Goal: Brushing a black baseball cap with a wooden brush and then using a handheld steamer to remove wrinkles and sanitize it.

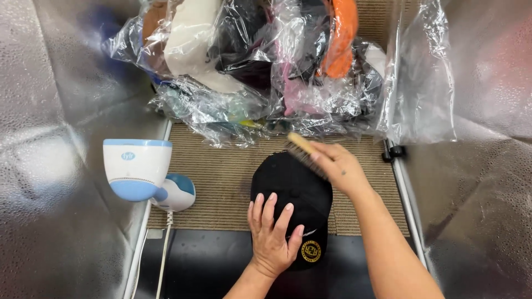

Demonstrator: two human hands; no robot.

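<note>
A black baseball cap (291, 182) lies on a ribbed tan mat (221, 177), its brim toward me with a round yellow-and-black sticker. My left hand (274, 235) rests flat on the cap's near side, fingers spread, pressing it down. My right hand (341, 166) grips a wooden-backed brush (302, 150) and holds its bristles against the cap's far right crown.
A white and blue handheld steamer (141, 171) lies at the mat's left edge, its cord trailing toward me. Several caps in clear plastic bags (260, 66) are heaped at the back. Silver foil-like sheeting (50, 166) walls both sides. A dark surface (205, 266) lies nearest me.
</note>
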